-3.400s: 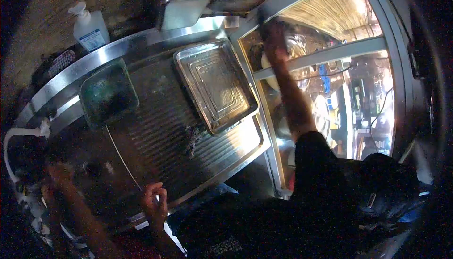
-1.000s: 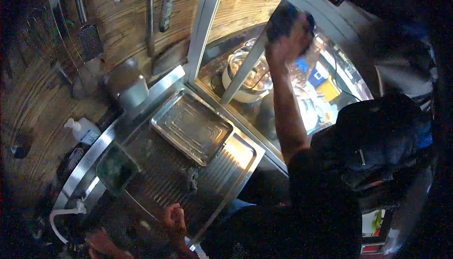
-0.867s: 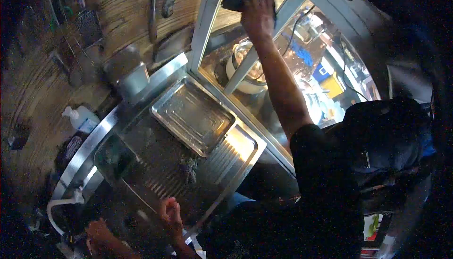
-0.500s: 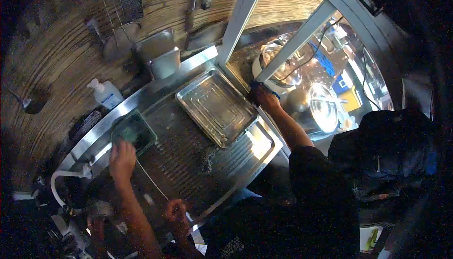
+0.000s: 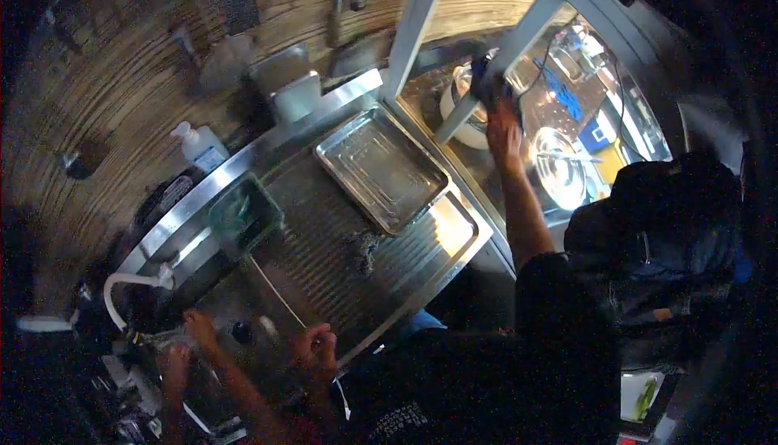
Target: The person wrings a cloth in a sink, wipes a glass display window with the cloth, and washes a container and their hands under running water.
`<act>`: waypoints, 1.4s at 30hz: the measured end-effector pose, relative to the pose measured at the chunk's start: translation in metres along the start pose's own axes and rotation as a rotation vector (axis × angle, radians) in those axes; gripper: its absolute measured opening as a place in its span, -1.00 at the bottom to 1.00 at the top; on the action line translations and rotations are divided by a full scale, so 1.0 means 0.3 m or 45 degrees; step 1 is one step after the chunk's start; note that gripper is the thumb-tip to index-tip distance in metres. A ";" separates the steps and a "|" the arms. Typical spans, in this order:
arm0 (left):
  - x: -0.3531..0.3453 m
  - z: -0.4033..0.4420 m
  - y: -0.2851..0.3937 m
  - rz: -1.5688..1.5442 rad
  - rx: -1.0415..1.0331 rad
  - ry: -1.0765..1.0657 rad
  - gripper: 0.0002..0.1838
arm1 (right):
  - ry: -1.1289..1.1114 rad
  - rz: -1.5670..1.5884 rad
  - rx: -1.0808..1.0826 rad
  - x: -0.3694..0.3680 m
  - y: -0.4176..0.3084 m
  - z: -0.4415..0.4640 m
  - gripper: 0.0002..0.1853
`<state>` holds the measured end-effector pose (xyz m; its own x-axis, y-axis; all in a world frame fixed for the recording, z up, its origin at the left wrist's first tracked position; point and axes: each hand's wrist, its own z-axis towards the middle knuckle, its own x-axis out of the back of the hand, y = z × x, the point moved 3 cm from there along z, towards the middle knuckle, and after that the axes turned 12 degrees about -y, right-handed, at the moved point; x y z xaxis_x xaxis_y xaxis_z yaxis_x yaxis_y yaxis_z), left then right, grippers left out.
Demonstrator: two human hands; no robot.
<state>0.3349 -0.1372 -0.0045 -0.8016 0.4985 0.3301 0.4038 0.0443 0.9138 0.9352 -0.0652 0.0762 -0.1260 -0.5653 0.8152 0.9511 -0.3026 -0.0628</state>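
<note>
My right hand (image 5: 504, 125) reaches out along the grey metal frame (image 5: 466, 113) of a glazed partition. It is closed on a dark blue cloth (image 5: 489, 80), pressed against the frame. Down at the sink's front edge, my left hand (image 5: 314, 348) is held low with its fingers curled; nothing shows in it, though the view is dim. A metal tray (image 5: 387, 171) lies on the ribbed drainboard (image 5: 340, 271) between my hands. Another person's two hands (image 5: 197, 327) are over the sink at lower left, near the tap; what they handle is blurred.
A greenish clear container (image 5: 245, 214) stands by the sink. Behind it are a white pump bottle (image 5: 199, 147) and a curved white tap (image 5: 121, 284). Beyond the frame sit a pot (image 5: 458, 109), a shiny bowl (image 5: 559, 171) and blue cord (image 5: 559, 92). Utensils hang on the wood-patterned wall.
My right hand has moved up and away along the frame with the cloth. The other person's hand has left the greenish container and drawn down towards the tap. The view has shifted slightly.
</note>
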 end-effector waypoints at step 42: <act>-0.090 -0.194 -0.074 -0.242 0.258 0.318 -0.76 | -1.100 0.551 0.419 -0.755 -1.133 -0.542 -0.04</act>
<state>0.3219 -0.2022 -0.0200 -0.9435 0.2392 0.2292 0.2961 0.2987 0.9073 0.5947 0.0410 -0.1807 0.3696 0.2107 0.9050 0.9135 0.0960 -0.3954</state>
